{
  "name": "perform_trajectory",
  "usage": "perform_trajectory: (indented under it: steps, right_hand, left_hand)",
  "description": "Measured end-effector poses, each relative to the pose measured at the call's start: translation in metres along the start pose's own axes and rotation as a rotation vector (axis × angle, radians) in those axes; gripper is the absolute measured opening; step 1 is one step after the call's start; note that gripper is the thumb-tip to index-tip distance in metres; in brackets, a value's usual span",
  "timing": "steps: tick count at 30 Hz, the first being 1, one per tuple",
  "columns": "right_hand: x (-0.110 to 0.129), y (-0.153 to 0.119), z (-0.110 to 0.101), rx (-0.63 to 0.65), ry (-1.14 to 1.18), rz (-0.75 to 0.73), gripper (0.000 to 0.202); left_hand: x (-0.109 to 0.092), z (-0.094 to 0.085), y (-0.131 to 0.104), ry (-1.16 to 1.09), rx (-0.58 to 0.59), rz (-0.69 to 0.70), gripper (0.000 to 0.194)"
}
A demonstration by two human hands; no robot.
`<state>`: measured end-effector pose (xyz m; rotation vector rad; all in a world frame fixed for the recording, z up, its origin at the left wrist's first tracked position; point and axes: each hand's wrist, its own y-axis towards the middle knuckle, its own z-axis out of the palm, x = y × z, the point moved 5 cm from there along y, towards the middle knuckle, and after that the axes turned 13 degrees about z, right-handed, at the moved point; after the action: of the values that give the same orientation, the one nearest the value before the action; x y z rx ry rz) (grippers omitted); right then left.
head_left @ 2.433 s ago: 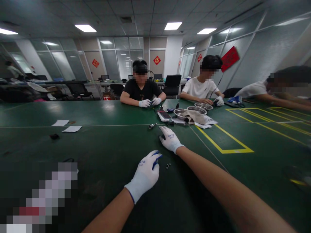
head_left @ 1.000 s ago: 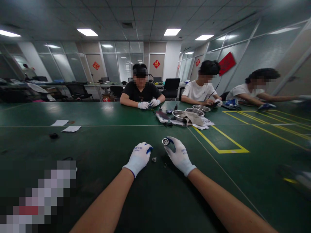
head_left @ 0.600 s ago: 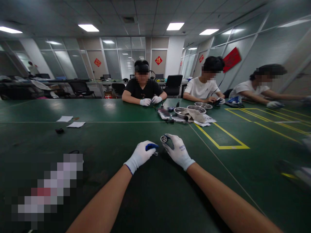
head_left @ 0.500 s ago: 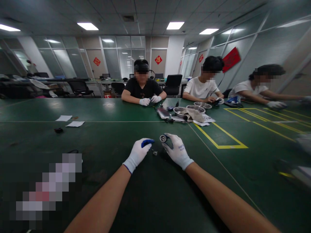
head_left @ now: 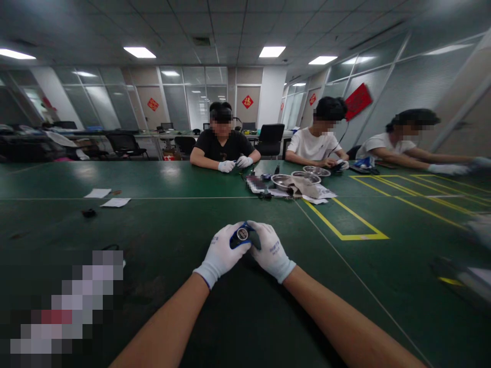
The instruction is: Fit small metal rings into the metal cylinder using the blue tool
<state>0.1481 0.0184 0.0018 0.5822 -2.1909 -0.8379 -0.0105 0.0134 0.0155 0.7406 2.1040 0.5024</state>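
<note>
A small round part (head_left: 242, 234) with a silvery rim and dark inside faces the camera between my two gloved hands, above the green table (head_left: 169, 220). My left hand (head_left: 226, 250), in a white glove with blue fingertips, is curled around its left side. From the right, my right hand (head_left: 268, 248) reaches to it with curved fingers, its fingertips meeting those of the left hand near the part. Which fingers press on the part is partly hidden.
Metal bowls (head_left: 282, 181), a beige cloth (head_left: 305, 187) and papers lie farther back. Yellow tape (head_left: 364, 236) marks the right side. Two white papers (head_left: 116, 202) and a small black item (head_left: 89, 213) are at left. Three people sit across the table.
My left hand has closed around the round part, which has moved left and slightly down from my right hand's grip. Both hands have come together. The small metal piece between them no longer shows.
</note>
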Motion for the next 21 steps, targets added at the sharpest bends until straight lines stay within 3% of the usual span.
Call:
perform_trajectory:
  steps: [6,10,15,18,21]
  right_hand:
    - [0.004,-0.002,0.000,-0.036,0.101,0.038,0.051]
    - [0.015,-0.004,-0.001,0.072,0.127,0.057,0.067]
    - [0.017,-0.006,-0.001,0.167,0.138,0.088,0.087]
    - [0.011,-0.004,-0.003,0.173,0.102,0.180,0.074]
    - [0.008,-0.003,-0.002,0.263,-0.005,0.252,0.053]
  left_hand:
    - [-0.002,-0.002,-0.002,0.117,-0.051,0.096,0.048]
    - [-0.001,-0.005,-0.003,0.134,-0.115,0.121,0.044]
    - [0.009,-0.006,-0.002,0.075,-0.184,0.049,0.038]
    - [0.015,-0.010,-0.002,0.057,-0.268,-0.028,0.038]
    - [0.022,-0.013,-0.002,0.040,-0.300,-0.143,0.034]
